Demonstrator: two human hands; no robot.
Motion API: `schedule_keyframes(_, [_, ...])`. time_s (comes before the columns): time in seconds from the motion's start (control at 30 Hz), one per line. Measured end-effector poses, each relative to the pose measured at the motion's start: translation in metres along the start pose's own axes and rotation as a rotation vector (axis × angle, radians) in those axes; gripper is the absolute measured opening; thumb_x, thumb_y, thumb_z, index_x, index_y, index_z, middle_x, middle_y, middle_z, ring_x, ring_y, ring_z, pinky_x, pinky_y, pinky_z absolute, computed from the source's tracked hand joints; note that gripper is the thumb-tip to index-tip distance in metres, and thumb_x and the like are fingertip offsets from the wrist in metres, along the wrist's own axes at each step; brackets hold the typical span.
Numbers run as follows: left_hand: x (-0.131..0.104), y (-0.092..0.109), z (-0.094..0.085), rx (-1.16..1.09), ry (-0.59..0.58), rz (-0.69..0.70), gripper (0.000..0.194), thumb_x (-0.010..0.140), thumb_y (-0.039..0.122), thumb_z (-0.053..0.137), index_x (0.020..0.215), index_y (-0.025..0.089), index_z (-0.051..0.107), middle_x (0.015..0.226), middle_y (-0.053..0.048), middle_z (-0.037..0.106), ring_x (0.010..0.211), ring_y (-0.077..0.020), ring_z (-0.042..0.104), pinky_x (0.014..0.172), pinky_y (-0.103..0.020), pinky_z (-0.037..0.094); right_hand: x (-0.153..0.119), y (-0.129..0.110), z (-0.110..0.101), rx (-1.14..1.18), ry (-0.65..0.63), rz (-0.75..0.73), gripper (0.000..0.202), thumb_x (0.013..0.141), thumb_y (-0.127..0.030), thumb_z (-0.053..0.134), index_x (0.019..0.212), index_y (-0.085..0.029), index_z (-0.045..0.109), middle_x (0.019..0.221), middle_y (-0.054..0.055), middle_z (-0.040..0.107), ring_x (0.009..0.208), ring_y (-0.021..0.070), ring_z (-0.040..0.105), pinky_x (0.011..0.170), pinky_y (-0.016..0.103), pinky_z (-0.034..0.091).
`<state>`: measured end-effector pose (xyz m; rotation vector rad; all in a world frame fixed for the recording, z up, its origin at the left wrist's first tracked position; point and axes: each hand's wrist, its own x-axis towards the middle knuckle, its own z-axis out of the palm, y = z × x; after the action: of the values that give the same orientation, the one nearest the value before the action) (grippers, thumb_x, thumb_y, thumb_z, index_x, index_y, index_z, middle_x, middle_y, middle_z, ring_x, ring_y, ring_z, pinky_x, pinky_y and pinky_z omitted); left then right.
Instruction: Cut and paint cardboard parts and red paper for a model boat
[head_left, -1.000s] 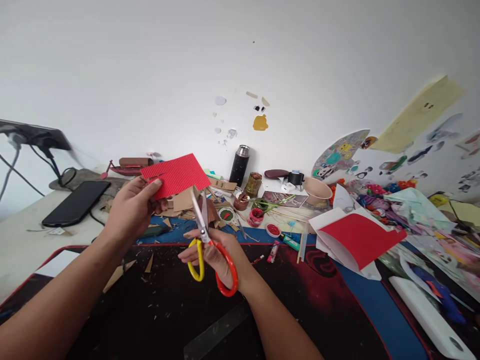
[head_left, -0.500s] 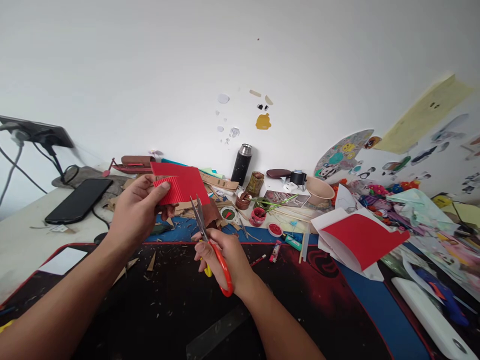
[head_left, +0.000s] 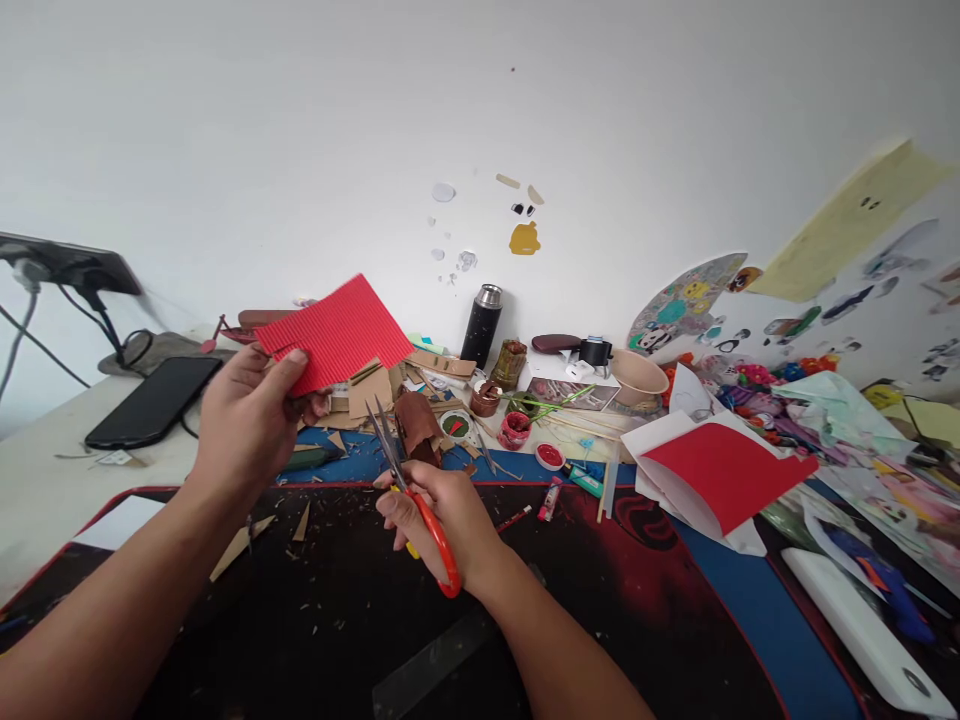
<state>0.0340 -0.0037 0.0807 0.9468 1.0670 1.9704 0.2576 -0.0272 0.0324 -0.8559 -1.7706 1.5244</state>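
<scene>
Between the thumb and fingers of my left hand [head_left: 251,410] is a sheet of red corrugated paper [head_left: 349,335], held up above the back of the desk with its ribbed side showing. A notch shows at its lower right corner, and a slit runs near my thumb. My right hand [head_left: 442,510] grips a pair of scissors [head_left: 431,535] with red and yellow handles. Their blades point up and to the left, slightly parted, below the paper and apart from it. Brown cardboard scraps [head_left: 375,390] and a brown curled piece [head_left: 417,425] lie behind the blades.
A black mat [head_left: 300,620] with small scraps and a clear ruler [head_left: 435,665] lies in front. At the back stand a black flask [head_left: 482,325], paint pots [head_left: 515,430] and a bowl [head_left: 637,378]. A phone [head_left: 154,400] lies left; red paper [head_left: 739,475] lies right.
My left hand has turned the red corrugated paper so its ribbed face spreads out toward me, and shifted slightly left. The scissors have moved a little left and down, still in my right hand.
</scene>
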Motion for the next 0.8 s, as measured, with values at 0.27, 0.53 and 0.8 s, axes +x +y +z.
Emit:
schedule_keyframes(0.27, [-0.012,-0.007,0.002,0.151,-0.192,-0.073,0.038,0.080,0.043,0.091,0.101,0.020,0.070,0.065,0.002,0.070,0.043,-0.0129,0.057,0.041,-0.024,0.047,0.002,0.012,0.000,0.024,0.019,0.004,0.046,0.099,-0.062,0.074,0.119,-0.020,0.075,0.078,-0.001,0.070,0.056,0.0131,0.067,0.056,0.023,0.053])
schedule_keyframes(0.53, [-0.020,-0.010,0.001,0.278,-0.222,-0.043,0.041,0.085,0.049,0.087,0.109,0.021,0.070,0.061,0.001,0.071,0.039,-0.0174,0.060,0.039,-0.028,0.050,0.001,0.004,0.001,0.010,0.058,-0.003,0.048,0.100,-0.066,0.069,0.108,-0.019,0.074,0.074,-0.002,0.067,0.053,0.0127,0.065,0.052,0.022,0.050])
schedule_keyframes(0.8, [-0.024,-0.008,0.003,0.290,-0.248,-0.061,0.042,0.083,0.049,0.088,0.109,0.022,0.068,0.061,0.003,0.071,0.039,-0.0180,0.060,0.038,-0.028,0.051,0.002,0.004,0.001,-0.017,0.064,-0.004,0.050,0.101,-0.068,0.066,0.104,-0.019,0.072,0.071,-0.002,0.065,0.051,0.0127,0.065,0.051,0.022,0.050])
